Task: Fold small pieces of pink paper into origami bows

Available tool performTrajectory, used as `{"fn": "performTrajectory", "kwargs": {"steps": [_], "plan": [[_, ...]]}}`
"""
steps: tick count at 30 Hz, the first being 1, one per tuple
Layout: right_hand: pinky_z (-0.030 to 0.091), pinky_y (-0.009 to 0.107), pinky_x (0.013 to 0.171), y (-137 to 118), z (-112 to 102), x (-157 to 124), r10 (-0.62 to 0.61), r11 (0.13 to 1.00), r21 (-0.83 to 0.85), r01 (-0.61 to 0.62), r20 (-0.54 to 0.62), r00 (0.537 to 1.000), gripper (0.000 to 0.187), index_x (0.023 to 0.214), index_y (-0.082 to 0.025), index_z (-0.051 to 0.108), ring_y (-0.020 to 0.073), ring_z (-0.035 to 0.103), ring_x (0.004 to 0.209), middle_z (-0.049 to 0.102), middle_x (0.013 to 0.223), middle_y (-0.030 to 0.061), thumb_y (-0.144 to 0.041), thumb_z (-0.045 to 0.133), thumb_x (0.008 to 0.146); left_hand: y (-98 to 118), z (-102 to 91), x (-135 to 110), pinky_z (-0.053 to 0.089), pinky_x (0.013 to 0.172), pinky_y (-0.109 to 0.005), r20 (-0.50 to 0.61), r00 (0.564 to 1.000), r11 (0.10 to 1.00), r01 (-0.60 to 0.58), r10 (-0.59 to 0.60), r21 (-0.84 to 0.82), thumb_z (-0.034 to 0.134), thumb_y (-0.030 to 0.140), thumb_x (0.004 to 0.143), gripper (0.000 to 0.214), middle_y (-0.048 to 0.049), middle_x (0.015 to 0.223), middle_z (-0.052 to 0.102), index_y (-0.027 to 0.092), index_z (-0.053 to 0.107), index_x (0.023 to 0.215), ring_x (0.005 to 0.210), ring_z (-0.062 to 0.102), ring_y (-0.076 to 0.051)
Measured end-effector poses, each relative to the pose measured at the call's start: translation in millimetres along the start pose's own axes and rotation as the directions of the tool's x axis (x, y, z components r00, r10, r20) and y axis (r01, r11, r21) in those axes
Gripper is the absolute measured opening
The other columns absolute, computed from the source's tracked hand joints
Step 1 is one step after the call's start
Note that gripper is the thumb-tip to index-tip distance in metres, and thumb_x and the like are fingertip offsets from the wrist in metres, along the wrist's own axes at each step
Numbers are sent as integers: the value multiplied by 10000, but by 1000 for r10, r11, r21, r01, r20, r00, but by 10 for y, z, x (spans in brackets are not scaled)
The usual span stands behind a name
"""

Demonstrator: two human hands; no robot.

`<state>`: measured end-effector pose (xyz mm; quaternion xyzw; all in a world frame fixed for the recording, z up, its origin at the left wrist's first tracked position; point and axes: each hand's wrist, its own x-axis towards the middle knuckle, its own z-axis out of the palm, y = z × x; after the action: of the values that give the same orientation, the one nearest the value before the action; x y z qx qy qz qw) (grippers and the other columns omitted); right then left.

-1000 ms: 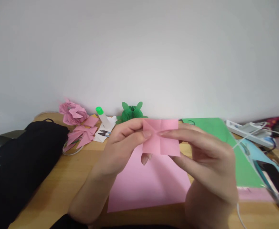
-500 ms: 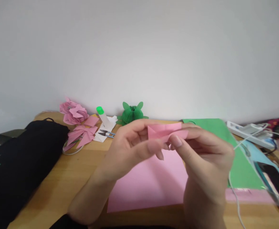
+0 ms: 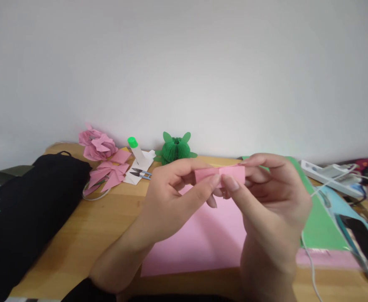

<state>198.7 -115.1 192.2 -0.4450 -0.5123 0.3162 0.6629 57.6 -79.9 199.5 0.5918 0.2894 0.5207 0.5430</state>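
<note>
A small folded pink paper piece (image 3: 220,173) is held up above the table between both hands. My left hand (image 3: 174,197) pinches its left half with thumb and fingers closed on it. My right hand (image 3: 272,201) pinches its right half, thumb in front and fingers behind. Only a narrow pink strip of the piece shows between the fingertips. Under the hands a large pink paper sheet (image 3: 199,239) lies flat on the wooden table (image 3: 86,226).
A black bag (image 3: 23,209) lies at the left. Pink paper flowers (image 3: 97,144), pink bows (image 3: 110,172), a green-capped glue stick (image 3: 136,152), small scissors (image 3: 141,173) and a green paper ornament (image 3: 176,149) stand at the back. A green sheet (image 3: 320,226), phone (image 3: 364,243), cables and power strip (image 3: 328,172) lie right.
The pink piece went from an open square with creases to a narrow folded strip. Both hands closed in on it and pressed it together.
</note>
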Motion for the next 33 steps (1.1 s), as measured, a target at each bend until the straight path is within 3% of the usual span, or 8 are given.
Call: {"fn": "performTrajectory", "kwargs": {"steps": [16, 21, 25, 33], "plan": [[602, 258, 604, 31, 6, 11, -12, 1000, -11, 12, -3, 1000, 300, 1056, -280, 686, 137, 718, 640, 761, 774, -39, -114, 774, 823, 6, 12, -16, 560, 516, -132, -59, 998, 999, 6, -4, 44, 645, 65, 850, 162, 61, 612, 694, 170, 721, 753, 521, 672, -63], [570, 214, 553, 29, 0, 44, 78, 995, 64, -82, 61, 995, 114, 922, -269, 751, 103, 680, 600, 730, 708, -37, -166, 744, 872, -13, -1, -6, 574, 538, -140, -9, 1000, 999, 30, -30, 22, 657, 94, 865, 160, 59, 669, 731, 197, 730, 767, 556, 685, -68], [570, 188, 553, 18, 20, 51, 95, 983, 146, -112, 119, 988, 119, 807, -248, 743, 76, 648, 597, 711, 670, -53, -159, 733, 885, -9, -5, -4, 575, 544, -132, 13, 998, 998, 59, -59, 5, 642, 81, 863, 187, 62, 663, 721, 192, 721, 735, 562, 673, -58], [565, 190, 553, 47, 40, 43, 148, 969, 198, -151, 33, 988, 111, 802, -247, 750, 77, 632, 591, 687, 660, -48, -164, 742, 875, -10, 42, 19, 592, 578, -138, -2, 996, 987, 86, -87, -139, 680, 100, 841, 117, 52, 643, 708, 170, 708, 751, 590, 683, -64]]}}
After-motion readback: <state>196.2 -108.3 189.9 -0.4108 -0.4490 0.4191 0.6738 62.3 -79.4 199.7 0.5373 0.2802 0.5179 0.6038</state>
